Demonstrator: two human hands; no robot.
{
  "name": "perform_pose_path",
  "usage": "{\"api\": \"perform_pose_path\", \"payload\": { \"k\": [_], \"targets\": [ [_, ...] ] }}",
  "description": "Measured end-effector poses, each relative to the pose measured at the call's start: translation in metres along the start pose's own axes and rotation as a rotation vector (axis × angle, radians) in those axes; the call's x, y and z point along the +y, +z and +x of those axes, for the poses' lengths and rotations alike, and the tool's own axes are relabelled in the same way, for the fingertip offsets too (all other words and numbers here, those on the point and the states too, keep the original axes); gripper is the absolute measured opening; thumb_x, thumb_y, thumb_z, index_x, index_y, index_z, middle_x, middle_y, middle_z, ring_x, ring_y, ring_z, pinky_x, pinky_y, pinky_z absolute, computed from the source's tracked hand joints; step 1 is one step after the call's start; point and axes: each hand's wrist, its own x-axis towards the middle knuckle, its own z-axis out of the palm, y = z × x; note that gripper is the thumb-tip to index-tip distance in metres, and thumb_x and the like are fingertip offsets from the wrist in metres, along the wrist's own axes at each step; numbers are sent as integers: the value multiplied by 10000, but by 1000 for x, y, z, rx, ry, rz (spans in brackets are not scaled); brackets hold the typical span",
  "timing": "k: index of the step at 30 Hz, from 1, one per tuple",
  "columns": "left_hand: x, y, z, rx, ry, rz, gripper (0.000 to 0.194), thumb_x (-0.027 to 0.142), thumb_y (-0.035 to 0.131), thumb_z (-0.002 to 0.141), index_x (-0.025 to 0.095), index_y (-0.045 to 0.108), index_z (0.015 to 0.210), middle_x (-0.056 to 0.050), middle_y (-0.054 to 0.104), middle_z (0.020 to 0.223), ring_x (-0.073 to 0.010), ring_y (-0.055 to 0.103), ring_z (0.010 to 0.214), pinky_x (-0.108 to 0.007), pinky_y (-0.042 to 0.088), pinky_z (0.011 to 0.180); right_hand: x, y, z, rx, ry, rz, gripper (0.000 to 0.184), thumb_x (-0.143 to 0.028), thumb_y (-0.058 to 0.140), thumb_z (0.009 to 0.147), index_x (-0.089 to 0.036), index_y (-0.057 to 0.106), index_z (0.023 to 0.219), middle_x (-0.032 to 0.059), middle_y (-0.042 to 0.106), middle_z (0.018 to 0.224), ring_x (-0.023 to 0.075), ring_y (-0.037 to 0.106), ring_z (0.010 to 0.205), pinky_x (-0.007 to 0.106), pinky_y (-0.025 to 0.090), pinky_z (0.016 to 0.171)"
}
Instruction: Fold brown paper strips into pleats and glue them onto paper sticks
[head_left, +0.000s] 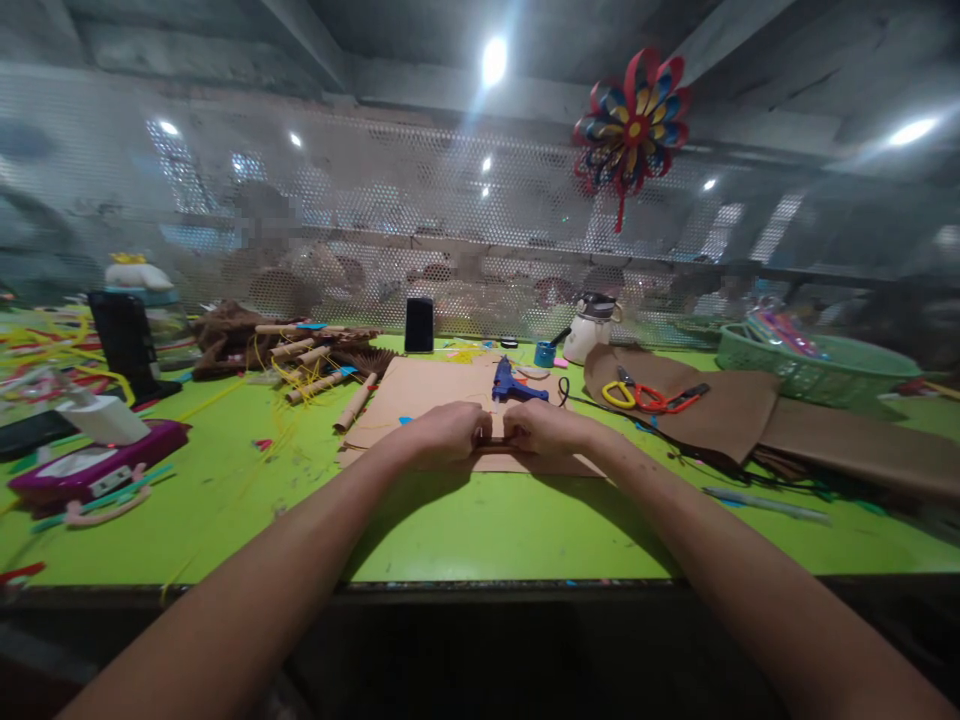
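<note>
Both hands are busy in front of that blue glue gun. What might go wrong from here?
The blue glue gun lies just beyond the left hand and right hand; if hot, which the picture can't show, it might burn either one. The small brown piece between the hands could slip from their hold.

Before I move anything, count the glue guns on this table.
1 in view: the blue glue gun on the brown cardboard, just beyond the left hand and right hand. Others could be hidden.
</note>
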Motion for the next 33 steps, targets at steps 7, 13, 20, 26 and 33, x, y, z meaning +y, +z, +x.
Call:
{"api": "perform_pose_path", "payload": {
  "k": [7, 13, 20, 26, 33],
  "targets": [
    [-1, 2, 1, 30, -40, 45, 173, 198, 533, 613, 199, 630, 756, -58, 603, 707, -165, 478, 586, -256, 285, 523, 10, -4, -9, -49, -8, -123, 117, -163, 539, 702, -164, 643, 753, 16, 607, 665, 97, 451, 535, 196, 272, 480],
    [1, 2, 4, -8, -49, 105, 184, 241, 481, 687, 206, 626, 795, -60, 627, 732, -183, 526, 639, -256, 321, 551, 8, 0, -5, -35, -6, -143, 103, -199, 548, 724, -142, 634, 713, 9, 584, 641, 80, 418, 524, 192, 259, 490],
    [4, 5, 6, 5, 18, 187, 249, 374, 460, 756, 182, 618, 770, -80, 622, 720, -174, 508, 609, -262, 301, 531, -7, 5, -1, 32, -53, -183, 195, -262, 507, 782, -127, 624, 704, 30, 584, 651, 87, 405, 538, 201, 239, 477],
    [0, 5, 2, 31, 127, 210, 211, 334, 461, 759, 185, 602, 710, -60, 592, 720, -152, 486, 606, -251, 304, 543, -6, -2, -3, -31, -83, -197, 155, -142, 496, 723, -135, 649, 748, 43, 618, 717, 98, 443, 577, 195, 272, 499],
    [-5, 6, 0, 40, 149, 236, 120, 254, 484, 707, 197, 584, 740, -39, 567, 770, -139, 487, 616, -239, 302, 526, -6, -8, -6, -67, -129, -172, 205, -47, 487, 649, -128, 648, 748, 40, 615, 715, 104, 457, 600, 186, 296, 509]
  ]
}}
